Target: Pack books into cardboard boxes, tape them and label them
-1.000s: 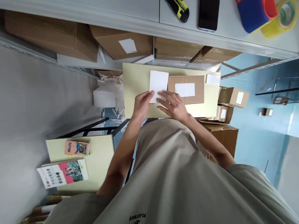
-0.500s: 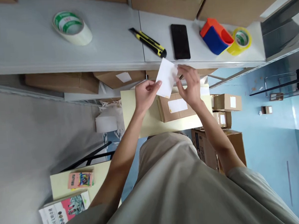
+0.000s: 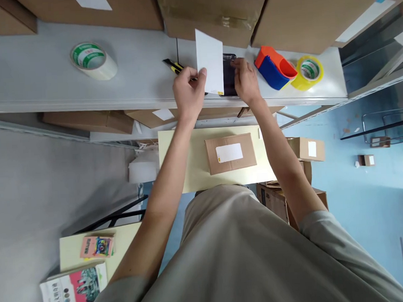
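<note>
The left hand (image 3: 188, 91) pinches a white card (image 3: 210, 60) upright by its lower edge, long axis vertical. Just right of it, the right hand's (image 3: 245, 81) fingers rest on the phone (image 3: 229, 77) on the shelf (image 3: 49, 87).

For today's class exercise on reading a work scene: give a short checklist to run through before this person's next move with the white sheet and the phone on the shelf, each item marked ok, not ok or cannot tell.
1. White sheet gripped by the left hand: ok, pinched at its lower edge.
2. Right hand on the black phone: ok, fingers touch it.
3. Phone fully in view: not ok, the sheet covers part of it.
4. Yellow and black utility knife blade retracted: cannot tell, the left hand hides most of it.
5. Labelled cardboard box flat on the yellow table: ok.
</note>
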{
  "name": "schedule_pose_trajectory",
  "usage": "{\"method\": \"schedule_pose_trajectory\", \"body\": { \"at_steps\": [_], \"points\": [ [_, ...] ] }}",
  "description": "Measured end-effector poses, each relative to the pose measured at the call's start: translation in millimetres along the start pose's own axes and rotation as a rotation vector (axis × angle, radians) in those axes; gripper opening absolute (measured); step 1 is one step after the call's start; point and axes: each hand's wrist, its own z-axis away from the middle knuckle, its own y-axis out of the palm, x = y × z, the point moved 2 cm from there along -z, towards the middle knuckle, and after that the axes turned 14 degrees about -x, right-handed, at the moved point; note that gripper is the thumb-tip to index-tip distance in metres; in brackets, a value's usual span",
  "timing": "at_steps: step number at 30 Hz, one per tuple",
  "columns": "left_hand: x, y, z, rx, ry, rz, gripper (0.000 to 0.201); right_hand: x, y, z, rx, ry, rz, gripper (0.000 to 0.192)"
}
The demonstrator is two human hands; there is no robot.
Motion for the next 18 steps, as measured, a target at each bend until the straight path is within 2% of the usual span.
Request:
{"method": "schedule_pose_trajectory", "body": {
  "at_steps": [2, 5, 8, 10, 14, 16, 18],
  "points": [
    [1.9, -13.7, 24.7, 0.041, -0.059, 0.062, 0.054, 14.1, -9.9, 19.3, -0.026, 0.0, -0.169, 0.062],
    [10.1, -44.9, 77.1, 0.129, -0.207, 0.126, 0.057, 44.5, -27.2, 71.9, -0.03, 0.063, -0.385, 0.081],
    [25.9, -81.1, 131.3, 0.302, -0.386, 0.133, 0.06, 71.1, -36.3, 137.7, 0.141, 0.296, -0.522, 0.081],
    [39.9, -105.9, 159.0, 0.353, -0.477, 0.118, 0.061, 82.1, -36.8, 177.8, 0.256, 0.454, -0.604, 0.078],
    [68.7, -148.9, 189.0, 0.386, -0.544, 0.061, 0.058, 87.2, -22.1, 234.9, 0.407, 0.626, -0.643, 0.073],
    [77.9, -163.7, 195.6, 0.438, -0.525, 0.03, 0.053, 85.6, -8.7, 253.3, 0.434, 0.648, -0.619, 0.072],
    [79.9, -173.4, 199.6, 0.417, -0.454, -0.033, 0.044, 84.4, 6.1, 267.2, 0.445, 0.659, -0.59, 0.072]
  ]
}}
